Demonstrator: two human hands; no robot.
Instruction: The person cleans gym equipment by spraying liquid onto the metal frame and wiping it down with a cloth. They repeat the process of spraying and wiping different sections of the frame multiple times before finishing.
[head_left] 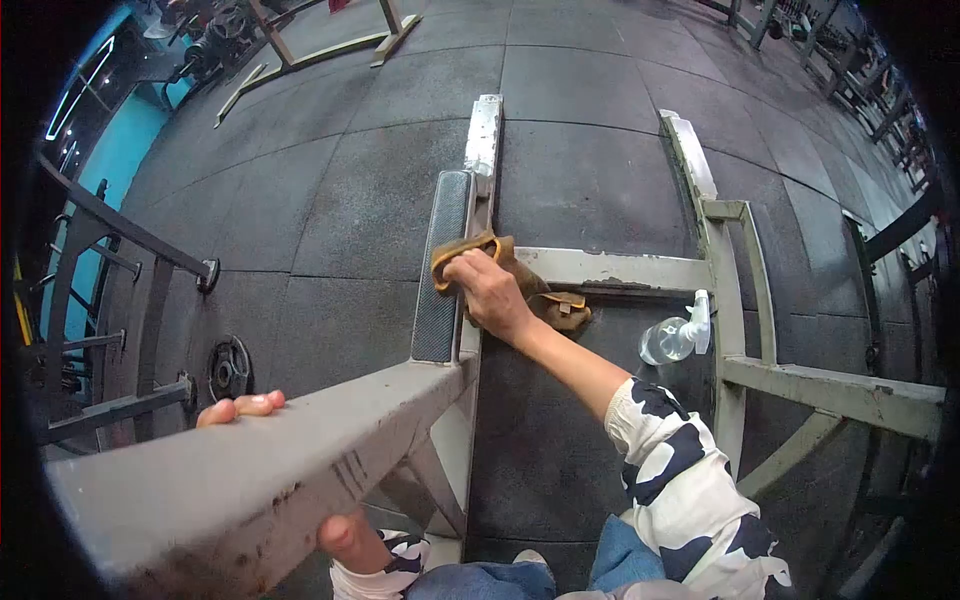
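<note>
Clutching a brown cloth [465, 252], the right hand [495, 295] has its fingers curled tight into the bunched fabric and presses it against the pale metal frame, right where the upright rail meets the crossbar [620, 270]. One end of the cloth folds over the top of the knuckles, and another part trails out under the wrist and lies on the crossbar's near edge. Just to the left of the cloth, touching the same rail, runs a long dark ribbed tread strip [440, 270]. The forearm reaches back to a black-and-white patched sleeve [680, 470]. The left hand [345, 540] is clenched around a broad grey beam [250, 460] that slants across the lower left, its fingertips [240, 406] showing over the beam's far edge and the thumb under the near one. On the dark rubber floor [380, 200] to the right of the cloth, near the frame's other rail, a clear spray bottle [678, 335] lies on its side. Well to the left, a black weight plate [230, 370] rests on the floor beside a dark rack [100, 250].
</note>
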